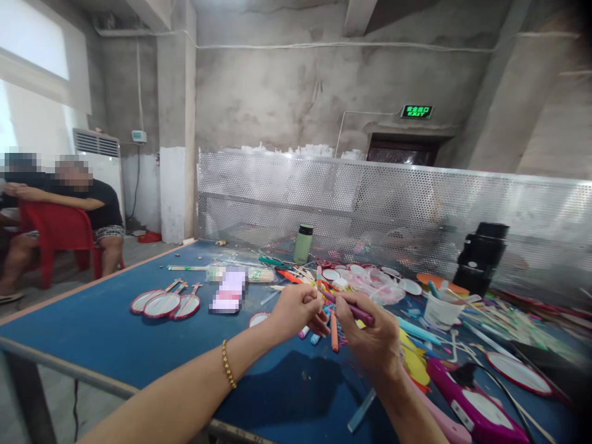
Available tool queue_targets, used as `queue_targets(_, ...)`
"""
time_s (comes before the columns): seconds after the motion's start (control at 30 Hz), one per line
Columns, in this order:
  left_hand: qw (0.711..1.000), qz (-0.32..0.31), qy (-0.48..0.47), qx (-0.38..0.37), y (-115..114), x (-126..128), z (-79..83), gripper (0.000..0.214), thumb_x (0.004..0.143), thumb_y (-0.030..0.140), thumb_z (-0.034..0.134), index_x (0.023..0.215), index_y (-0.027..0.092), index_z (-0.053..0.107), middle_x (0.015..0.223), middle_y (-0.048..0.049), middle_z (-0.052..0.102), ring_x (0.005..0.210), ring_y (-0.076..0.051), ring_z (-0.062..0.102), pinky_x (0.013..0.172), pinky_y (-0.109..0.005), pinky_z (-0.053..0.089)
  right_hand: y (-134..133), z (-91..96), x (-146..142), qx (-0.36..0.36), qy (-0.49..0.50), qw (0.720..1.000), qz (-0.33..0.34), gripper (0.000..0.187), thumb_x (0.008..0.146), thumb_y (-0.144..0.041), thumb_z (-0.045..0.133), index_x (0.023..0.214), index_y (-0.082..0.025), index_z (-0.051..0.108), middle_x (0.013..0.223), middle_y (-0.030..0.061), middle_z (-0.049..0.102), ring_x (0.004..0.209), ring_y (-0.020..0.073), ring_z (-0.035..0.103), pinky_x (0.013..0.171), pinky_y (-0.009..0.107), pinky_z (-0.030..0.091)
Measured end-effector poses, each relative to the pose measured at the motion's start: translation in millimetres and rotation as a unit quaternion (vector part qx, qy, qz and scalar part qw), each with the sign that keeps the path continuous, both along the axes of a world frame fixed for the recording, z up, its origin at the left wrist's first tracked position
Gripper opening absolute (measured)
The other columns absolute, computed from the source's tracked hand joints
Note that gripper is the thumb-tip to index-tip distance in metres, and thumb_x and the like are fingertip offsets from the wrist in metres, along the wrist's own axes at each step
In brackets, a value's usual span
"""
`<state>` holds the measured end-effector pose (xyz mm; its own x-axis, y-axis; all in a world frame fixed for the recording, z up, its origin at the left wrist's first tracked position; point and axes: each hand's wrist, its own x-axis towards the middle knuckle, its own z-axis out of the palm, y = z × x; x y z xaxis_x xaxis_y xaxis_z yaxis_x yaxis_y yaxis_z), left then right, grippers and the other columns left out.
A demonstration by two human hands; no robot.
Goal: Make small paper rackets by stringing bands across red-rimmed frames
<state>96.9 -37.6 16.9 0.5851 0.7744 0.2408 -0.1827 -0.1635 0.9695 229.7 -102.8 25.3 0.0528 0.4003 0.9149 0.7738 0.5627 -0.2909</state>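
My left hand (300, 308), with a gold beaded bracelet (226, 364) on its wrist, is closed in a pinch above the table. A thin stick with orange and bluish bands (319, 279) rises from its fingertips; its lower end is hidden. Close beside it, my right hand (377, 339) grips a purple marker (361, 314), its tip end pointing at the left fingers. Below the hands lie an orange marker (334, 333) and several other coloured pens. Part of a small round fan (258, 319) shows behind my left forearm.
Several red-rimmed round fans (161, 304) and a phone (230, 290) lie left on the blue table (92, 327). A green bottle (303, 245), white cup (441, 310), black device (481, 259) and magenta tool (478, 404) stand or lie among clutter. Two people sit far left.
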Motion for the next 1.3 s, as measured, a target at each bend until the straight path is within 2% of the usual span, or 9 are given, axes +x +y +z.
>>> queue_targets(0.17,1.0,0.003,0.002,0.009,2.2,0.6,-2.5,0.008,0.079,0.02,0.053,0.073,0.016,0.049,0.062,-0.0006,0.063,0.051,-0.016,0.066,0.047,-0.023,0.05,0.9,-1.4,-0.2,-0.019,0.001,1.0,0.017,0.018,0.088,-0.026,0.057,0.079,-0.019,0.071,0.069,0.0009,0.07,0.058,0.0119,0.063,0.055,0.02,0.048)
queue_targets(0.4,1.0,0.0,0.003,0.02,4.2,0.7,-3.9,0.019,0.08,0.033,0.058,0.075,0.016,0.05,0.065,-0.0031,0.064,0.053,-0.018,0.067,0.049,-0.026,0.051,2.1,-2.2,3.1,-0.019,0.006,1.0,-0.018,0.019,0.087,-0.028,0.058,0.077,-0.019,0.07,0.065,-0.0004,0.069,0.055,0.0115,0.062,0.053,0.02,0.046)
queue_targets(0.63,1.0,-0.002,-0.001,0.008,2.0,0.2,-2.0,0.014,0.078,0.026,0.057,0.072,0.017,0.048,0.064,-0.0014,0.064,0.053,-0.017,0.067,0.048,-0.024,0.05,2.4,-2.7,1.3,-0.018,0.007,1.0,-0.004,0.018,0.088,-0.028,0.058,0.081,-0.019,0.072,0.068,0.0005,0.071,0.057,0.012,0.063,0.054,0.02,0.048)
queue_targets(0.83,1.0,0.003,0.002,0.011,3.2,0.8,-2.8,0.017,0.082,0.03,0.057,0.075,0.016,0.05,0.065,-0.0029,0.064,0.052,-0.017,0.067,0.048,-0.025,0.051,0.0,-0.1,0.9,-0.016,0.018,1.0,-0.017,0.019,0.087,-0.028,0.057,0.077,-0.019,0.071,0.066,0.0005,0.07,0.055,0.0121,0.063,0.053,0.02,0.048)
queue_targets(1.07,1.0,0.007,-0.001,0.004,2.2,1.0,-2.0,0.015,0.084,0.024,0.053,0.073,0.016,0.048,0.064,-0.0026,0.064,0.051,-0.017,0.067,0.047,-0.025,0.051,0.2,1.1,0.4,-0.006,0.003,1.0,-0.009,0.018,0.088,-0.027,0.057,0.079,-0.019,0.071,0.067,-0.0003,0.07,0.056,0.011,0.062,0.054,0.02,0.047)
queue_targets(1.2,1.0,0.003,0.001,0.007,1.1,0.4,-1.3,0.011,0.082,0.019,0.052,0.073,0.016,0.049,0.064,-0.0021,0.063,0.052,-0.017,0.067,0.047,-0.024,0.051,-1.4,1.4,0.1,-0.013,0.002,1.0,-0.018,0.019,0.087,-0.027,0.058,0.074,-0.019,0.07,0.06,-0.0021,0.065,0.05,0.0098,0.058,0.05,0.02,0.044)
queue_targets(1.3,1.0,0.003,-0.002,0.009,1.7,0.5,-1.5,0.011,0.083,0.02,0.052,0.074,0.015,0.05,0.065,-0.0023,0.064,0.052,-0.016,0.067,0.047,-0.023,0.051,-2.3,1.7,0.0,-0.007,0.006,1.0,-0.014,0.018,0.087,-0.026,0.059,0.074,-0.019,0.069,0.061,-0.0019,0.066,0.052,0.0101,0.06,0.052,0.019,0.045)
